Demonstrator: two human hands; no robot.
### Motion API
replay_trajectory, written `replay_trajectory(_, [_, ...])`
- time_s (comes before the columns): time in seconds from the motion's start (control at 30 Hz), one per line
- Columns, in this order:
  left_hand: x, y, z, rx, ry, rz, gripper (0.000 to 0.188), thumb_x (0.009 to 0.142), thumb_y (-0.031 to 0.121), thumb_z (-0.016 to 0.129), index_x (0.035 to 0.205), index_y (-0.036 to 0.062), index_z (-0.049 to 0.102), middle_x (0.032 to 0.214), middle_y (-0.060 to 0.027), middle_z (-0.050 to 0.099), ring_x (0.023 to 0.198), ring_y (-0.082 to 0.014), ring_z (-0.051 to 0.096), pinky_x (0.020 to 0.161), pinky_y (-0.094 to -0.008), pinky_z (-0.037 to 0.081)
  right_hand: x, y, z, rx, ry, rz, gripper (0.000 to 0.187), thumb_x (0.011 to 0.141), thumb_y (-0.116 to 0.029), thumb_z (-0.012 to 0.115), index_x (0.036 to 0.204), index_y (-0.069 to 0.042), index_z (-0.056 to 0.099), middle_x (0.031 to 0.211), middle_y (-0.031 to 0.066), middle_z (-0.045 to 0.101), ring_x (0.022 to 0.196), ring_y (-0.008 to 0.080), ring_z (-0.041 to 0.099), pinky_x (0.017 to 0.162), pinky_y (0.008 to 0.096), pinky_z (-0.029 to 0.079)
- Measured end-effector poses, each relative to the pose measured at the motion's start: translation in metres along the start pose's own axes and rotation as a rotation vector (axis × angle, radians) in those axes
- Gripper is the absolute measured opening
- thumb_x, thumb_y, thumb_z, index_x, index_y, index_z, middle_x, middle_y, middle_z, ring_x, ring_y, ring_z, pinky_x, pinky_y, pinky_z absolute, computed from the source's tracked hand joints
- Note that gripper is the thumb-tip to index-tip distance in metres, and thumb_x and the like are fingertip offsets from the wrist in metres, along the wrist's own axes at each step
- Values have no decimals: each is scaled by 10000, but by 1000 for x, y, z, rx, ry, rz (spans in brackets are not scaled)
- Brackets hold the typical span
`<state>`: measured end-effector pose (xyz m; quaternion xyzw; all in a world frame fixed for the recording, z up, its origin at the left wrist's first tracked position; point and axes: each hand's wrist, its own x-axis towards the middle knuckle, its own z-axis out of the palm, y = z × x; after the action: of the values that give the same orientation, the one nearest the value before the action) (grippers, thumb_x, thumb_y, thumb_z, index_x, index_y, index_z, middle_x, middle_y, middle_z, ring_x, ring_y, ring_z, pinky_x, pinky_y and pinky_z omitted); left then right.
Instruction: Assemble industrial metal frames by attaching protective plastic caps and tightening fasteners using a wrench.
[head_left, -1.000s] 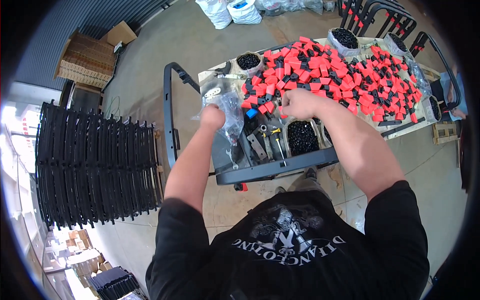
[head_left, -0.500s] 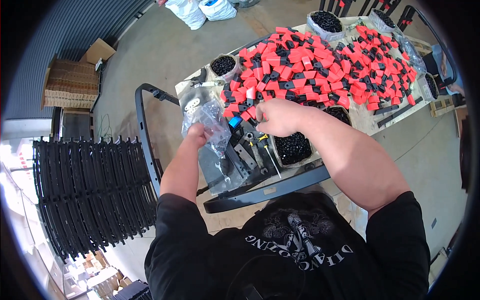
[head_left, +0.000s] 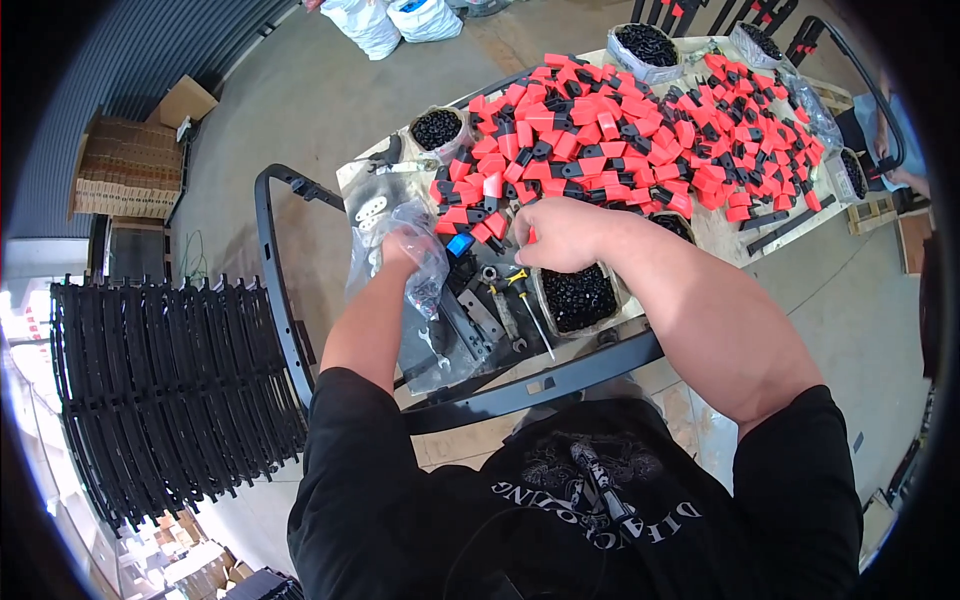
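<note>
— Hands first: what do you have in each?

— Your left hand is closed on a clear plastic bag, gripping it near the top; small dark parts show in its lower end. The bag hangs above the left end of the table, over the black metal pieces lying there. Your right hand is curled, fingertips down at the near edge of the pile of red and black clips; whether it has pinched one, you cannot tell from here.

— Items near the hands?

— One blue clip between your two hands. One screwdriver with a yellow handle, just beside a tub of black screws under your right wrist. One more tub of black parts beyond the bag. One stack of black frames on the floor, well off to your left.
</note>
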<state>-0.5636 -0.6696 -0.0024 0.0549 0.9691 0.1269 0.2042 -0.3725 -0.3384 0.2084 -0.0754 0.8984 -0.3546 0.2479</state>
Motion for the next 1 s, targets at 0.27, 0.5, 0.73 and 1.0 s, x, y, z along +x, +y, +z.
replay_trajectory(0.27, [-58,12,-21,-110,163,93,503,828,476,773,1090,48,737,1052,-196,743,956,-327,730,845,-420,567,-6,-4,-6,-38,-36,48,315,872,-291,721,1047,-30,712,1053,195,724,1021,330,695,907,409,534])
replay_trajectory(0.5, [-88,10,-55,-412,285,-252,405,816,225,843,1101,-25,702,973,-151,744,816,-248,729,695,-372,583,-1,1,-7,-84,-30,39,370,829,-331,730,1035,-25,755,1013,182,743,951,298,711,851,409,544])
replay_trajectory(0.73, [-161,57,-113,-1541,117,-181,183,973,89,669,1074,-58,628,966,-99,676,798,-209,666,718,-320,585,0,16,-7,-151,9,50,394,854,-379,709,1041,-35,756,992,170,741,922,292,705,843,408,533])
replay_trajectory(1.0, [-346,119,-156,-1567,-185,467,160,966,-10,632,1117,12,582,1023,-106,637,915,-235,679,843,-364,613,2,21,-7,-130,25,97,372,823,-339,736,1036,-35,755,1017,166,745,968,290,704,860,398,544])
